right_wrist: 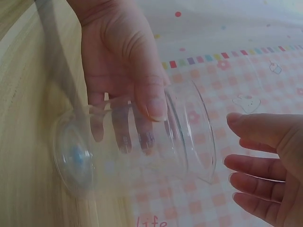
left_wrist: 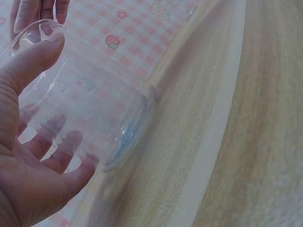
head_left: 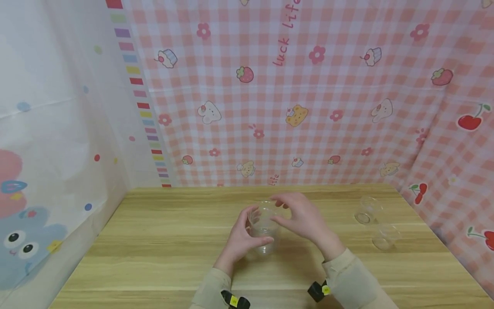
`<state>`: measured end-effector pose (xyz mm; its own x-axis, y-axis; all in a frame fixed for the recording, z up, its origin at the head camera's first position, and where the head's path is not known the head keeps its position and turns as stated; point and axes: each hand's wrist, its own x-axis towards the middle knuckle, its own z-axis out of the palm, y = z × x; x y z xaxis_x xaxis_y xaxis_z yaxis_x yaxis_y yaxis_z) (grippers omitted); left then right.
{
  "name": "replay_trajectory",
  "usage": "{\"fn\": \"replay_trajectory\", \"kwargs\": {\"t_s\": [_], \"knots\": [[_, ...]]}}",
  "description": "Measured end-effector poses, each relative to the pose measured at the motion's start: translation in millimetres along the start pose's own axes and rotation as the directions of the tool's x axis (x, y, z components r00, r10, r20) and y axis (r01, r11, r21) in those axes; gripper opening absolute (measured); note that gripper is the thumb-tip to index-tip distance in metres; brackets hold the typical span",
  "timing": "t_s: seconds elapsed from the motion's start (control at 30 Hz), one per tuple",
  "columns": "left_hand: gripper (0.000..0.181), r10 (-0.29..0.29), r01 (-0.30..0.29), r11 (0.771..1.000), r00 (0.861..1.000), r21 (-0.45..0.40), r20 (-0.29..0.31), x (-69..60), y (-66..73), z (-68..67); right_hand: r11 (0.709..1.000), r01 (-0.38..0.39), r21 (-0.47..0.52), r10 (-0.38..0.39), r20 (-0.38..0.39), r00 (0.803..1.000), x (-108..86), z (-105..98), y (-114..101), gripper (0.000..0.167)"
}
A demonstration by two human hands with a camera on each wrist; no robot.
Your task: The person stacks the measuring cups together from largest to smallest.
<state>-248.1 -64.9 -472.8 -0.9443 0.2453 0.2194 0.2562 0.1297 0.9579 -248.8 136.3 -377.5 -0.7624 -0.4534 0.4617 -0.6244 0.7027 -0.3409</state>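
Observation:
A clear beaker (head_left: 264, 226) stands on the wooden table, and its pouring lip shows in the right wrist view. My left hand (head_left: 240, 239) grips it around the side, thumb at the front and fingers behind. A second ring shows below the rim of the beaker (right_wrist: 142, 163); I cannot tell whether another beaker is nested inside. My right hand (head_left: 302, 216) hovers by the rim with loosely bent, spread fingers. In the right wrist view, a gap separates the right hand (right_wrist: 279, 165) from the glass.
Two more clear beakers, a farther one (head_left: 364, 213) and a nearer one (head_left: 386, 238), stand on the right side of the table (head_left: 162, 253). Pink checked cloth (head_left: 270, 141) hangs behind the table, and a white printed cloth (head_left: 69, 141) hangs on the left.

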Motion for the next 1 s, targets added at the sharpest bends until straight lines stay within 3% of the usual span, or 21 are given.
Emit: {"fn": "replay_trajectory", "kwargs": {"t_s": [0.33, 1.0], "knots": [[0.091, -0.011, 0.012, 0.998, 1.0, 0.055, -0.017, -0.1, -0.7, 0.5, 1.0, -0.026, -0.016, 0.025, -0.033, 0.999, -5.7, -7, 9, 0.049], [0.092, -0.02, 0.021, 0.999, 0.999, 0.049, -0.034, -0.3, 1.8, 2.5, 0.994, -0.11, -0.022, 0.11, -0.037, 0.993, -27.1, -11, 38, 0.053]]}}
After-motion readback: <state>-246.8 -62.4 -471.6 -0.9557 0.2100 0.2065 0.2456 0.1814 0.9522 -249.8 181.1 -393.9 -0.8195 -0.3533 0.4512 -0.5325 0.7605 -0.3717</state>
